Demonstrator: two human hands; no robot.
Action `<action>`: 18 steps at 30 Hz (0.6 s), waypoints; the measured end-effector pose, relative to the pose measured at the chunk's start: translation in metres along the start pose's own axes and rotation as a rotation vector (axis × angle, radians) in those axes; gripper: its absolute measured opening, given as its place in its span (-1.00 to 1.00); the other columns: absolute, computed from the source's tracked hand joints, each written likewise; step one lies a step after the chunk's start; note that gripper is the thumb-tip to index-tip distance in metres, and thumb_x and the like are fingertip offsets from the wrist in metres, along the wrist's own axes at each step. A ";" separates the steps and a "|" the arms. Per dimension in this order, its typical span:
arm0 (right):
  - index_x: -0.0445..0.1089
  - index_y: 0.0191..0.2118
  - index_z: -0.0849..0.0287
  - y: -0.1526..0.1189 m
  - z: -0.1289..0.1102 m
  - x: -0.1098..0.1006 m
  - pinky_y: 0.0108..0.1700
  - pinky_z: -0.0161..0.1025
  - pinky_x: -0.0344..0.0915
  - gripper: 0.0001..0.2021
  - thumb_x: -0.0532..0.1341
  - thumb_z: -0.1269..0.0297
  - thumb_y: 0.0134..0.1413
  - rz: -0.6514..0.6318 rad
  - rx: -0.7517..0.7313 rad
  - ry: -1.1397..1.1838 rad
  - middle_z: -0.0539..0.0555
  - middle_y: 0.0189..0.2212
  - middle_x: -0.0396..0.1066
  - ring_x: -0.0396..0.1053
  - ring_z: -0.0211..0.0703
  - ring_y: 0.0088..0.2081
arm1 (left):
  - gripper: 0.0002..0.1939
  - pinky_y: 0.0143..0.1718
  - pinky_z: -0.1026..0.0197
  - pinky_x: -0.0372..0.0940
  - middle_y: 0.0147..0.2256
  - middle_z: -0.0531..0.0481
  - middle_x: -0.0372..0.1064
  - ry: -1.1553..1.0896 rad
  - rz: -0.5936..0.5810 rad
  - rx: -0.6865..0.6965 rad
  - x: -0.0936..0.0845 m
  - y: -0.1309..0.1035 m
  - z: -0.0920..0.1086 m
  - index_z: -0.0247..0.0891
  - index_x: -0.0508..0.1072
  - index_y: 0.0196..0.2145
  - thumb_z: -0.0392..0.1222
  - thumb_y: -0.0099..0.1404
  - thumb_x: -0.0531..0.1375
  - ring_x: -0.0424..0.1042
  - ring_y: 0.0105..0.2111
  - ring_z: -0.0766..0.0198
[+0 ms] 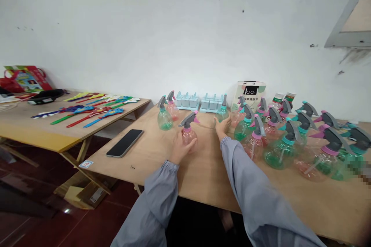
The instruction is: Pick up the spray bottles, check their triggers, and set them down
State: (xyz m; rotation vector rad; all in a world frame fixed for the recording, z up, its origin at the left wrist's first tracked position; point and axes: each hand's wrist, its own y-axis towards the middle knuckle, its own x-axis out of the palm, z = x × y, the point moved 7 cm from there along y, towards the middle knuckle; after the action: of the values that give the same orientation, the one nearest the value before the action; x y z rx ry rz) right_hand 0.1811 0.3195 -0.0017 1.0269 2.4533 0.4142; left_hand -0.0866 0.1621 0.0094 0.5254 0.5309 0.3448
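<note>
My left hand [179,147] is wrapped round the body of a pink spray bottle [189,135] with a grey and pink trigger head, at the middle of the table. Farther back, my right hand [222,126] has its thumb and fingers round the lower part of a green spray bottle [223,112], partly hiding it. Left of the hands, another green spray bottle [165,119] stands upright with a second pink bottle [173,110] just behind it. Several more pink and green bottles crowd the right side, such as a green one [279,152].
Pale blue ice-pop moulds [189,101] line the wall, with a printed box [249,94] beside them. A phone [125,143] lies at the table's left. Colourful hand-shaped clappers [98,112] lie on another table at left. An open carton [87,197] sits on the floor.
</note>
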 end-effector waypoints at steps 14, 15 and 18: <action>-0.05 0.33 0.40 -0.062 -0.026 -0.020 0.40 0.13 -0.09 -0.15 0.10 -0.20 0.17 -0.113 -0.131 0.295 0.52 0.36 -0.02 -0.06 0.17 0.42 | -0.25 0.26 -0.11 0.18 0.14 -0.28 0.33 -0.082 -0.061 -0.029 0.003 -0.002 -0.002 -0.24 0.18 0.21 0.10 0.17 0.32 0.30 0.23 -0.08; -0.01 0.33 0.31 -0.074 -0.033 -0.021 0.41 0.13 -0.09 -0.21 0.04 -0.21 0.21 -0.176 -0.183 0.359 0.45 0.36 0.02 -0.03 0.12 0.41 | -0.27 0.27 -0.11 0.17 0.16 -0.29 0.32 -0.090 -0.080 -0.025 0.003 -0.002 -0.001 -0.24 0.17 0.22 0.08 0.21 0.29 0.29 0.25 -0.07; 0.05 0.33 0.12 -0.108 -0.064 -0.028 0.41 0.11 -0.05 -0.24 0.10 -0.25 0.17 -0.432 -0.367 0.474 0.28 0.34 0.11 0.06 0.05 0.39 | -0.39 0.28 -0.11 0.15 0.20 -0.29 0.30 -0.089 -0.123 0.020 0.006 -0.005 0.008 -0.24 0.14 0.25 -0.03 0.32 0.15 0.27 0.27 -0.03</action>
State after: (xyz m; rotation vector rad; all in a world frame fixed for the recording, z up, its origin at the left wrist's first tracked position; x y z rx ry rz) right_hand 0.1019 0.2197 0.0141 0.2499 2.7534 1.0005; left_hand -0.0767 0.1580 0.0101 0.5228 0.4786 0.1980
